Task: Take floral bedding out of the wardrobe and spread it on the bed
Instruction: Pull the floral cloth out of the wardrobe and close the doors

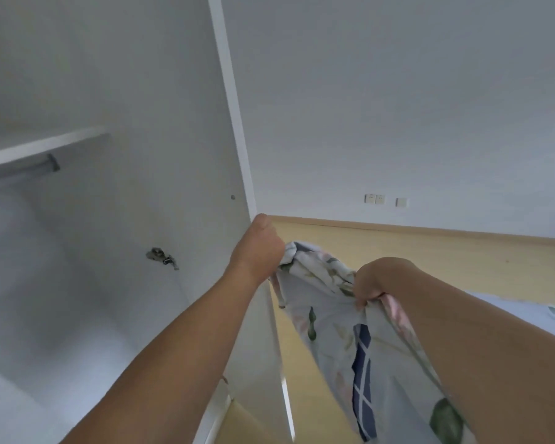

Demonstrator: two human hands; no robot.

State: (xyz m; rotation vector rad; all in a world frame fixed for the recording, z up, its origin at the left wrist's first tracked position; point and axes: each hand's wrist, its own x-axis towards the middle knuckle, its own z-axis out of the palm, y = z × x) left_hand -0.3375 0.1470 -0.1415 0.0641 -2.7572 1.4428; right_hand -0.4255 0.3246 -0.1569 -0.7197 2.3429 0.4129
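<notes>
The floral bedding (330, 318) is pale grey-white cloth with green leaves, pink flowers and a navy checked patch. It hangs between my two hands, just right of the white wardrobe (234, 129) side panel. My left hand (258, 246) is closed on the bedding's upper bunched corner, beside the panel's front edge. My right hand (374, 280) grips another fold lower and to the right, knuckles up. The cloth drapes down under my right forearm to the frame's bottom edge. A strip of pale bed (526, 310) surface shows at the far right.
The open wardrobe interior fills the left, with a shelf (42, 147), a hanging rail (29, 169) and a metal hinge (161, 256) on the side panel. A light wooden headboard panel (430, 251) runs along the white wall, under wall sockets (375, 199).
</notes>
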